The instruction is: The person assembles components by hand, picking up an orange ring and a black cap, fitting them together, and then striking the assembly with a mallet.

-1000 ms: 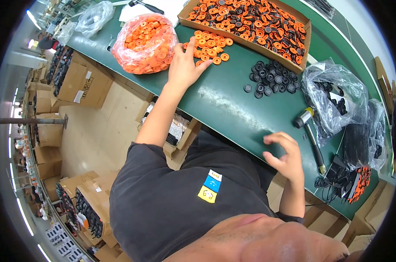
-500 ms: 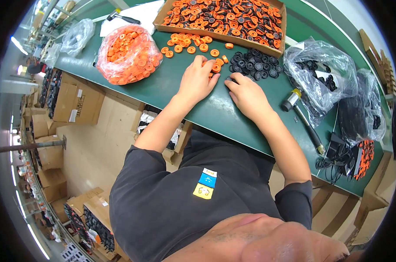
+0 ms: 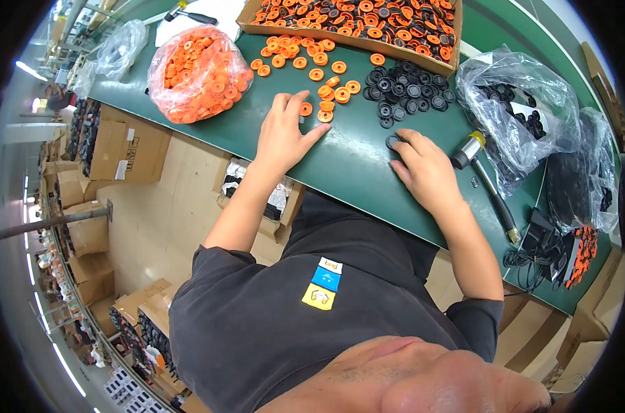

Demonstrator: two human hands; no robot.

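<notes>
Both hands low over the green tabletop [image 3: 350,162], each at a small disc.
Left hand [image 3: 281,138], fingers spread from thumb, beside an orange disc [image 3: 305,109]; right hand [image 3: 426,168], thumb apart, fingertips at a black disc [image 3: 392,142], grip unconfirmed. Rim holds, faces level, seem best. Both discs appear flat; round, no long axis across the face.

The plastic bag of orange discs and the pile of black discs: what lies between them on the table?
Head view: loose orange discs lie scattered between bag and black pile; the left hand is at their near edge.
</notes>
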